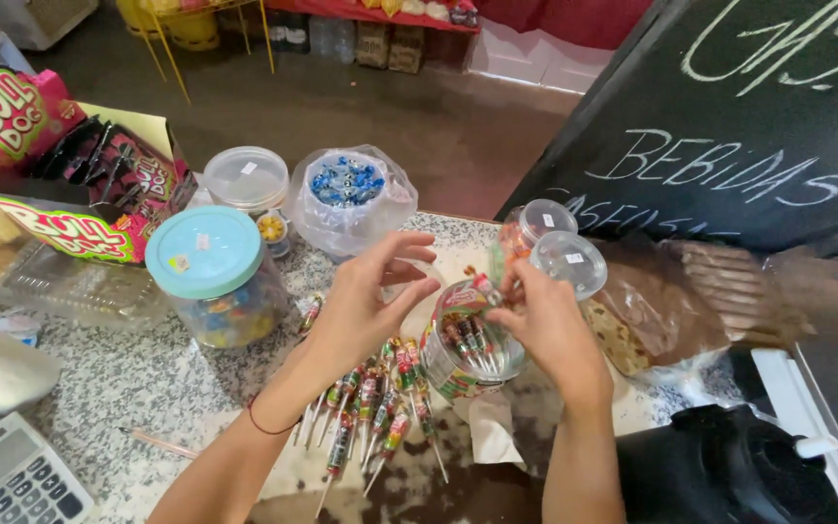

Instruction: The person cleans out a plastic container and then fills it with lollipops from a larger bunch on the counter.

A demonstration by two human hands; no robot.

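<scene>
A clear plastic jar (460, 361) lies tilted on the speckled counter (118, 378), its mouth toward me, with several wrapped lollipops inside. My right hand (547, 325) is at the jar's mouth, fingers pinched on a lollipop (483, 286). My left hand (372, 296) hovers just left of the jar, fingers spread, holding nothing. Several more wrapped lollipops (372, 408) lie in a loose pile on the counter below my left hand.
A teal-lidded candy jar (213, 277) stands at left, a white-lidded jar (246, 177) and a bag of blue sweets (349, 189) behind. Two small lidded jars (568, 260) stand right of the hands. A calculator (12, 480), a colourful carton (70, 184), and a chalkboard (729, 116) surround the counter.
</scene>
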